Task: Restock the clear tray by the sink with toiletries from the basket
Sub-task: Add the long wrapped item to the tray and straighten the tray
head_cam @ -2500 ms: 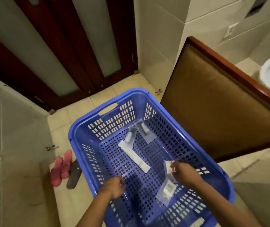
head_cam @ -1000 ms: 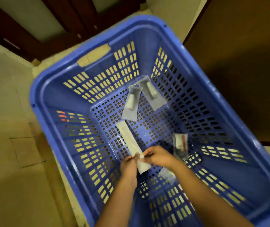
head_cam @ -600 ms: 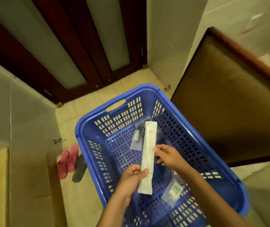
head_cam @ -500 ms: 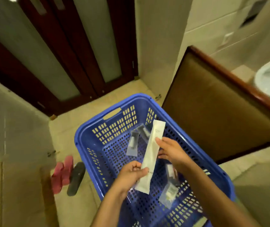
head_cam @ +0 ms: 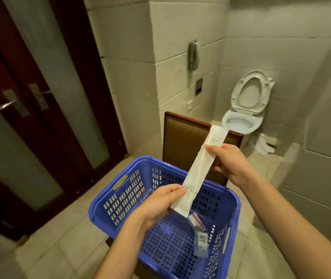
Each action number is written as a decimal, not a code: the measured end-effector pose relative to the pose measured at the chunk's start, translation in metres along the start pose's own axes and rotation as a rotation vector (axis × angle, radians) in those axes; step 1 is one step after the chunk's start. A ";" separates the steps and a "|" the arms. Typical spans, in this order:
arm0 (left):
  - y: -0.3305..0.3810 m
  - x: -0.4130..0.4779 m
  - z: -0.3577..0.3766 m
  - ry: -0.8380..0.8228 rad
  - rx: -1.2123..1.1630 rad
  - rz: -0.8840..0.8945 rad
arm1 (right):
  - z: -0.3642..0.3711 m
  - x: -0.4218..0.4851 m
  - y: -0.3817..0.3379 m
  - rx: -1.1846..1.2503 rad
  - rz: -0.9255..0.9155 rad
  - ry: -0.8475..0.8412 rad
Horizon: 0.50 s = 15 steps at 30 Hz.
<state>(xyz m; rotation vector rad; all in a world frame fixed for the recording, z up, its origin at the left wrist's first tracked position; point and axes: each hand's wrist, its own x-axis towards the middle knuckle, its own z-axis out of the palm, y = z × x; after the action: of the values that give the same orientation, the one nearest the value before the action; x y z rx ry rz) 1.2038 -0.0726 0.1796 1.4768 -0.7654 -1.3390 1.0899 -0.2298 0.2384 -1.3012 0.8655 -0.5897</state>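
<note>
Both hands have lifted the long white packet higher, and now it is up above the blue basket. At its low end the left hand pinches it with thumb and fingers. Near its top end the right hand curls round it. The packet slants up toward the toilet. Small clear packets lie on the basket floor. A brown chair back stands behind the basket.

A long white paper packet is held slantwise above the blue slotted basket. It is pinched near its lower end by the left hand and gripped near its upper end by the right hand. Small clear sachets are seen lying inside the basket.
</note>
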 end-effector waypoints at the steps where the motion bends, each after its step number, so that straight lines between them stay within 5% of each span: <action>1: 0.007 -0.004 0.010 -0.037 0.029 0.001 | -0.013 -0.011 -0.005 0.019 -0.018 0.045; 7: 0.032 0.000 0.090 -0.282 0.111 0.014 | -0.101 -0.087 -0.017 0.138 -0.093 0.293; 15: 0.029 0.004 0.304 -0.590 0.345 0.057 | -0.254 -0.264 0.029 0.286 -0.102 0.802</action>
<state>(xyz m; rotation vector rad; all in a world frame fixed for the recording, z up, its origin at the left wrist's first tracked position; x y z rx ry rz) 0.9142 -0.1593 0.2257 1.3012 -1.4642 -1.6817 0.7292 -0.1600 0.2571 -0.8347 1.3035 -1.3115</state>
